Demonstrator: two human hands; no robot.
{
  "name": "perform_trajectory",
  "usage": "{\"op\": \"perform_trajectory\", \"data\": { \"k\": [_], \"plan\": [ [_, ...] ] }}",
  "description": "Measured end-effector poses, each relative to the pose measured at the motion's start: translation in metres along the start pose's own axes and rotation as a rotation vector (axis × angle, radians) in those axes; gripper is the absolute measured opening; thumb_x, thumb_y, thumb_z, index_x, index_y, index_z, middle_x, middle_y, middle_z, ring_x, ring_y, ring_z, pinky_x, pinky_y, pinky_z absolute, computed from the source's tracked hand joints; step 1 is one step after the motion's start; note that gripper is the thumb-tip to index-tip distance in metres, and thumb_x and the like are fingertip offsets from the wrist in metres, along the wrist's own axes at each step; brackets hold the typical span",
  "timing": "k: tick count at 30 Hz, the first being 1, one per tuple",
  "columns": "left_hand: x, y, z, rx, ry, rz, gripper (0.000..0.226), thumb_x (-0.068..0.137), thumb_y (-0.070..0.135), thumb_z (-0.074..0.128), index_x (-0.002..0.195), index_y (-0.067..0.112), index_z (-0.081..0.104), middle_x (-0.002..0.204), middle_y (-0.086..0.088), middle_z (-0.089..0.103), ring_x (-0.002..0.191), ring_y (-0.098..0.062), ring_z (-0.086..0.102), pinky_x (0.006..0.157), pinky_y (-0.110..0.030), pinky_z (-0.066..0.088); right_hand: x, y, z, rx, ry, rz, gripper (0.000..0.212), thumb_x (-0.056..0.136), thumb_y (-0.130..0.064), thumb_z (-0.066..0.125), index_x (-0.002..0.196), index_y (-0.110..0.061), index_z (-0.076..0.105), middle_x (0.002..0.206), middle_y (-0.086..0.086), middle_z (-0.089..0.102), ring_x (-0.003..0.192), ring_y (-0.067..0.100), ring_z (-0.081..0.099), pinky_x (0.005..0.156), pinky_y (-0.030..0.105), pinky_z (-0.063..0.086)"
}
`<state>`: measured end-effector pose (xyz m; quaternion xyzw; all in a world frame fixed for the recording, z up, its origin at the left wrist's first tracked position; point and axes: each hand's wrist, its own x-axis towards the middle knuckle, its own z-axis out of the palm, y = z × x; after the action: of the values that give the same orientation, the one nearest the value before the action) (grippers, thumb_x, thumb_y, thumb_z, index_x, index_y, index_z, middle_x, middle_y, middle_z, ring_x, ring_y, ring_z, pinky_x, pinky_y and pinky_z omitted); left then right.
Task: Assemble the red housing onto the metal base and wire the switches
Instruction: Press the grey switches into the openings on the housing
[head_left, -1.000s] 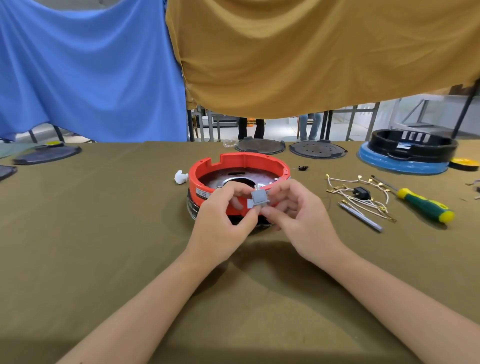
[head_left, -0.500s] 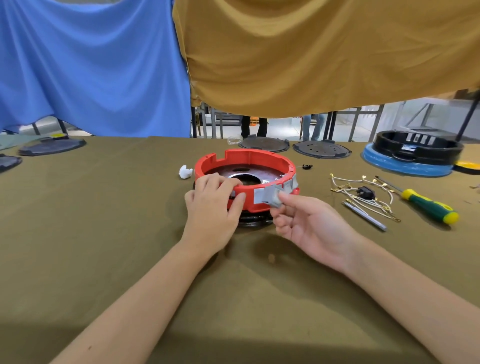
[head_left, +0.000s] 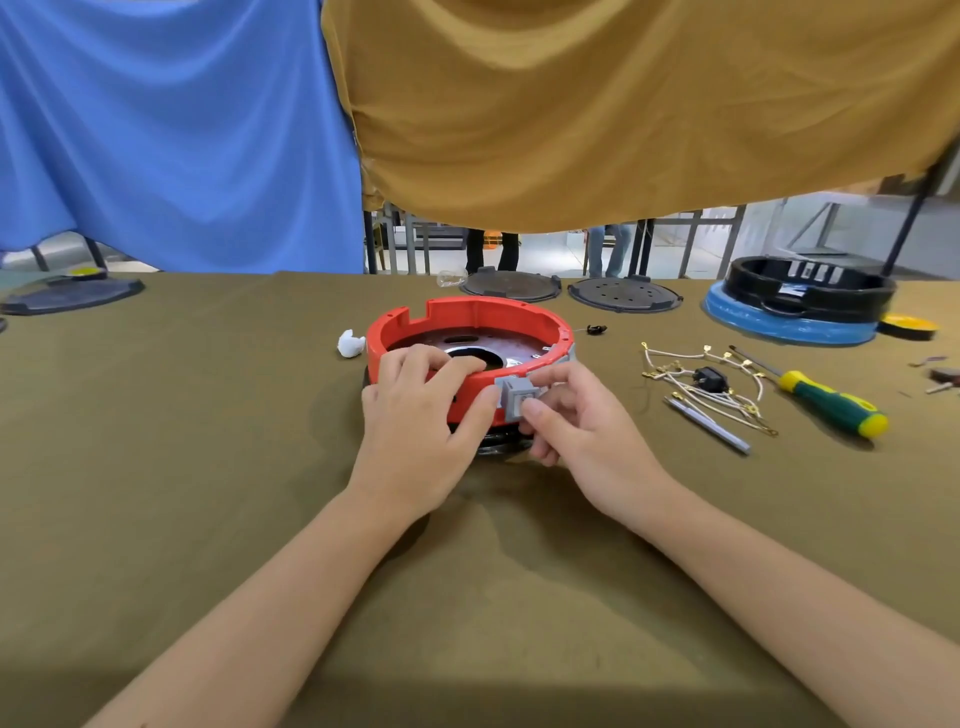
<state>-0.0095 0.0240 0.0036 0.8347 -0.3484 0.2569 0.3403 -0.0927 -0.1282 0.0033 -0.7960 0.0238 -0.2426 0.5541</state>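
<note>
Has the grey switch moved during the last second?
Yes. The grey switch went from above the near rim of the red housing down against its near outer wall.

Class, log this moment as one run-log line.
left hand: grips red housing rim | right hand: pinches grey switch at housing's near wall | wires, screwdriver: lying on table, untouched

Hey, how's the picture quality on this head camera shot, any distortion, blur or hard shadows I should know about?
Head view: wide-angle bending curves the table edge and stretches the forearms; lighting is soft and even, with only faint shadows under the left hand and right hand; the red housing and gray switch look reasonably sharp; the screwdriver and wires are slightly softer.
</note>
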Motion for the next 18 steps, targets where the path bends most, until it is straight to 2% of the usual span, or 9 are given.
{"op": "perform_trajectory", "data": {
  "k": [6,11,18],
  "plan": [
    [0.0011,0.0010,-0.0007,-0.101,-0.057,0.048,0.057,0.088,0.061,0.038,0.120,0.022,0.063,0.107,0.007,0.051,0.111,-0.014,0.038,0.095,-0.038,0.041,0.0018,0.0050,-0.0038,-0.097,-0.004,-0.028,0.007,0.099,-0.012,0.055,0.096,-0.017,0.051,0.084,0.009,0.063,0.062,0.013,0.060,0.060,0.027,0.051],
    [0.0020,0.0001,-0.0007,-0.106,-0.043,0.036,0.042,0.090,0.051,0.052,0.116,0.021,0.066,0.104,0.007,0.053,0.107,-0.017,0.041,0.091,-0.044,0.045,0.0007,0.0036,-0.0023,-0.139,0.022,-0.054,0.009,0.099,-0.011,0.055,0.094,-0.016,0.050,0.085,0.012,0.062,0.059,0.012,0.059,0.058,0.027,0.052],
    [0.0010,0.0004,-0.0015,-0.137,-0.038,0.045,0.036,0.090,0.050,0.053,0.110,0.023,0.067,0.101,0.008,0.054,0.100,-0.015,0.043,0.085,-0.042,0.047,-0.0019,-0.0038,0.0018,-0.182,0.010,-0.103,0.005,0.099,-0.012,0.055,0.097,-0.011,0.051,0.078,0.013,0.062,0.056,0.023,0.062,0.053,0.029,0.053]
  ]
}}
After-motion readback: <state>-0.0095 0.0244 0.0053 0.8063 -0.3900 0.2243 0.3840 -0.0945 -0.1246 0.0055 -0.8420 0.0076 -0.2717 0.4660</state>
